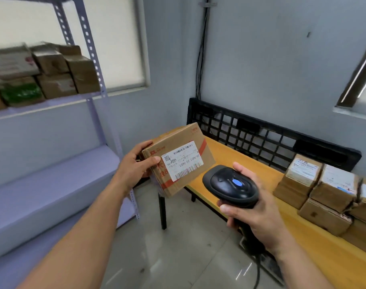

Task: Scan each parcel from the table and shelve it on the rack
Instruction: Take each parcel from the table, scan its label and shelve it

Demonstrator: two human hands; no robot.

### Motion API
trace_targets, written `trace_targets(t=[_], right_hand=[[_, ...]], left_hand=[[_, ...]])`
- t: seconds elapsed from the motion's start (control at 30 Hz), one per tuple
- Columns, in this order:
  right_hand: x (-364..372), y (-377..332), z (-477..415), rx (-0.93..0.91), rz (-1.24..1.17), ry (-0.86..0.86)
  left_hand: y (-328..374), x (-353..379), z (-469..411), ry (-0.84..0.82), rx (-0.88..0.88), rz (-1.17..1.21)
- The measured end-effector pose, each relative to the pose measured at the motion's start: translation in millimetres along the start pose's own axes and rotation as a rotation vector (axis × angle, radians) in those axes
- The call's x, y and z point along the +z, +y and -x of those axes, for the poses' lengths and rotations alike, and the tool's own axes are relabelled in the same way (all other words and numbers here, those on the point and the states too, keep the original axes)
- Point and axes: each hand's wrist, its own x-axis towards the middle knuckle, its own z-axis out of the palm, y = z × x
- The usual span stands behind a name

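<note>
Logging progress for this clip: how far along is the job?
Done: several boxes sit on the rack. In hand: the left hand holds a labelled parcel, the right hand aims the scanner at it. Left: stacked parcels on the table.

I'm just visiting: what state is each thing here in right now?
Held parcel: lifted off the table, label facing up.
Scanner: gripped, head aimed toward the label.
Left hand: grips that parcel's edge.
Right hand: curled round the scanner's handle.
Table parcels: stacked on the table, closed.
Rack parcels: stacked on the rack's upper shelf.
</note>
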Motion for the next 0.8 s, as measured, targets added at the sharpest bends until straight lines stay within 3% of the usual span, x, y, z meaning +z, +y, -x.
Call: trace_targets(t=[0.4,0.8], right_hand=[[106,17,-127,-0.046,-0.106,-0.28],[209,-3,-253,-0.163,-0.182,-0.469]], left_hand=[[5,-117,-35,0.412,0.054,-0.03],[65,-237,-74,0.851,0.197,0.041]])
